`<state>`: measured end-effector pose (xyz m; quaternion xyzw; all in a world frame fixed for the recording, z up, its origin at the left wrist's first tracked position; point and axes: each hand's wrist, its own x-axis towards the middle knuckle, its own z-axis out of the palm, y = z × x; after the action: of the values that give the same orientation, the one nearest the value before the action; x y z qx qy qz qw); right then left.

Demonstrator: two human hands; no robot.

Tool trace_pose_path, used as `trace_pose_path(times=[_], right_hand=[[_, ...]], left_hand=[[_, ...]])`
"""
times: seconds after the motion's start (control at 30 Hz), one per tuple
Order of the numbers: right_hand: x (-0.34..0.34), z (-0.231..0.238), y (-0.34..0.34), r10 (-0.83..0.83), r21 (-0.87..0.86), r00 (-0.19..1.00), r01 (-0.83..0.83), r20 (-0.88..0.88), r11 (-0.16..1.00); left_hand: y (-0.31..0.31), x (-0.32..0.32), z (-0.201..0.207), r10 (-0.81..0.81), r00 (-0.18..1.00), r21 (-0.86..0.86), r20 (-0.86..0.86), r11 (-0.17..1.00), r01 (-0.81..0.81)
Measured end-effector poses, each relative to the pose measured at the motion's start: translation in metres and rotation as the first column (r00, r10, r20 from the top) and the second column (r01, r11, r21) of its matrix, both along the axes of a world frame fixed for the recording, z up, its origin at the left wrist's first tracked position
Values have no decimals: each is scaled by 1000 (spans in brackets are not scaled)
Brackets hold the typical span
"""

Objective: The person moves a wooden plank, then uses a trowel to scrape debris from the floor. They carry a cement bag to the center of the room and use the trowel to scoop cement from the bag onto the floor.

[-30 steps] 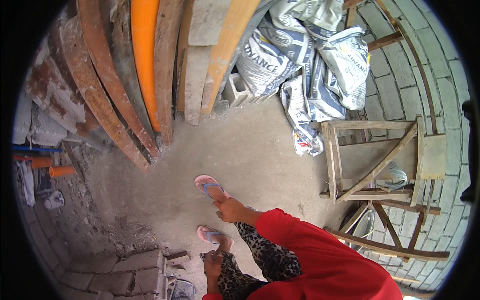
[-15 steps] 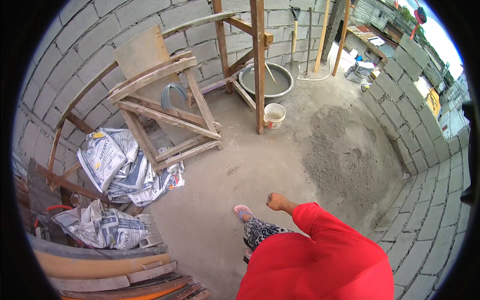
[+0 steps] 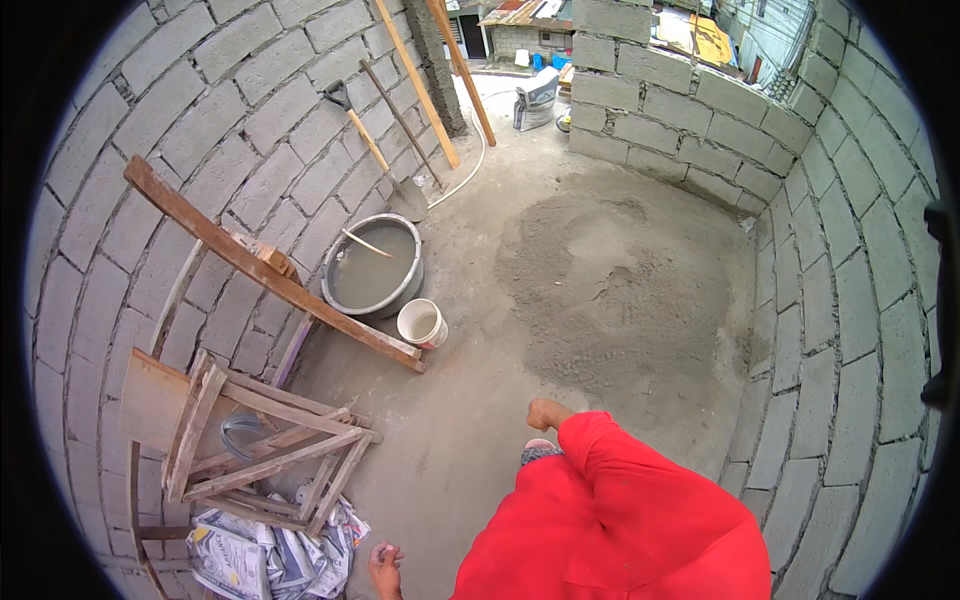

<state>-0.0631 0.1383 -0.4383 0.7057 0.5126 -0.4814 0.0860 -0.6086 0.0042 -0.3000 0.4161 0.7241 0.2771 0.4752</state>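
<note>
My right hand (image 3: pixel 548 414) hangs in front of my red sleeve, above the floor near the edge of the grey sand or mix heap (image 3: pixel 625 290). Its fingers are closed like a fist, and nothing shows in them. Low in the view, my left hand (image 3: pixel 385 572) has loosely curled fingers, somewhat apart, with nothing seen between them. It is nearest to the pile of printed cement bags (image 3: pixel 235 555). Neither hand touches anything. Part of one foot (image 3: pixel 540 445) shows just below my right hand.
A round tub of grey water (image 3: pixel 410 285) with a stick in it stands beside a white bucket (image 3: pixel 422 325). A shovel (image 3: pixel 405 195) leans on the block wall (image 3: pixel 290 110). Wooden frames (image 3: pixel 270 450) and an upright post (image 3: pixel 270 280) stand left. A sack (image 3: pixel 537 100) sits at the far opening.
My view has swung right, so the tub, bucket and wooden frame now lie further left and the heap is more central. My left hand has come into view.
</note>
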Motion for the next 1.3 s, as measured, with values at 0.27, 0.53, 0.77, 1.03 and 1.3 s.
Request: trace_pose_path(times=[0.27,0.53,0.77,1.03,1.3], right_hand=[[102,131,208,-350,489,876,477,-332,730],[174,31,131,-479,-127,857,506,191,853],[212,-6,168,-618,-35,781,623,86,782],[274,-58,355,-932,-30,353,934,-79,357],[510,-22,565,-941,-4,324,946,103,325]], left_hand=[[111,97,-91,-295,951,-579,89,762,291],[341,121,-145,-438,898,-666,45,657,353],[660,303,-115,-715,696,-447,58,605,659],[948,528,-88,-805,582,-77,112,577,813],[1095,588,-117,-906,421,-632,48,299,715]])
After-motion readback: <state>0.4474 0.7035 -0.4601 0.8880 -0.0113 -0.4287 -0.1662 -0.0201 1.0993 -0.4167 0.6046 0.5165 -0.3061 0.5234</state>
